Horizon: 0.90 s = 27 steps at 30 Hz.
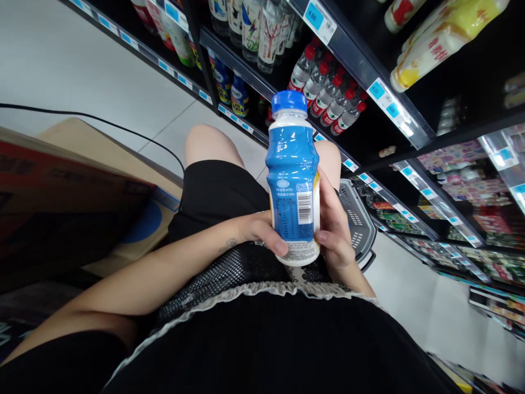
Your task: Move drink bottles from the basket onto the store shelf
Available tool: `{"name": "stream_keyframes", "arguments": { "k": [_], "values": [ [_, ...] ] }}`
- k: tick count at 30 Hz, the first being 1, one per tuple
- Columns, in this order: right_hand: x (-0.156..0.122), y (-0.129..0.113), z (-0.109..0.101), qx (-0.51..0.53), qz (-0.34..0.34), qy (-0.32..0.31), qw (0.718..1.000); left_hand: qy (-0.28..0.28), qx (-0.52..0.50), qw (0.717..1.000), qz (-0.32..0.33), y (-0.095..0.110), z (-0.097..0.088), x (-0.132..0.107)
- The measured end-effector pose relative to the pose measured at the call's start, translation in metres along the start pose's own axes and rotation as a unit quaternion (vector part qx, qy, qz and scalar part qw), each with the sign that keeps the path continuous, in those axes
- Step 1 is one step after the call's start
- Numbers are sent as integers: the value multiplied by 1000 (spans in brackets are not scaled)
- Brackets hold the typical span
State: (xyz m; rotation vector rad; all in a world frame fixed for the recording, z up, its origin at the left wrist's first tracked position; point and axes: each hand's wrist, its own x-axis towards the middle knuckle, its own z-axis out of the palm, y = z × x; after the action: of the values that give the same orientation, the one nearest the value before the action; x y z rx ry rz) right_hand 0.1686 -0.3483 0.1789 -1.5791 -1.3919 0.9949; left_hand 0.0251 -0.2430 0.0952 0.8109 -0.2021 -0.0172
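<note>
A white drink bottle [292, 175] with a blue label and a blue cap stands upright in front of me, its barcode side toward the camera. My left hand [258, 230] wraps its lower left side, the thumb pressed on the label. My right hand [334, 221] cups the bottle's right side, fingertips on the label's edge. Both hands hold it above my lap, over my black skirt and bare knees.
Black store shelves [361, 71] with blue price tags run across the top and right, holding red-capped water bottles [324, 90] and other drinks. A grey shopping basket [359, 221] sits by my right knee. An open cardboard box [82, 186] lies at the left on the pale tiled floor.
</note>
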Motion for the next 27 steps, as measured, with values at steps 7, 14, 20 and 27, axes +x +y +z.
{"name": "stream_keyframes", "arguments": {
  "k": [7,14,20,27],
  "values": [
    [1,-1,3,161,-38,-7,986,-23,-9,999,31,-13,-6,1],
    [1,-2,-1,137,-56,-34,988,-12,21,1000,3,0,-1,4],
    [-1,-10,-5,50,-101,-35,993,-44,69,997,1,12,3,4],
    [-2,-8,-6,30,-166,-40,985,-52,112,992,-23,8,0,1]
  ]
}}
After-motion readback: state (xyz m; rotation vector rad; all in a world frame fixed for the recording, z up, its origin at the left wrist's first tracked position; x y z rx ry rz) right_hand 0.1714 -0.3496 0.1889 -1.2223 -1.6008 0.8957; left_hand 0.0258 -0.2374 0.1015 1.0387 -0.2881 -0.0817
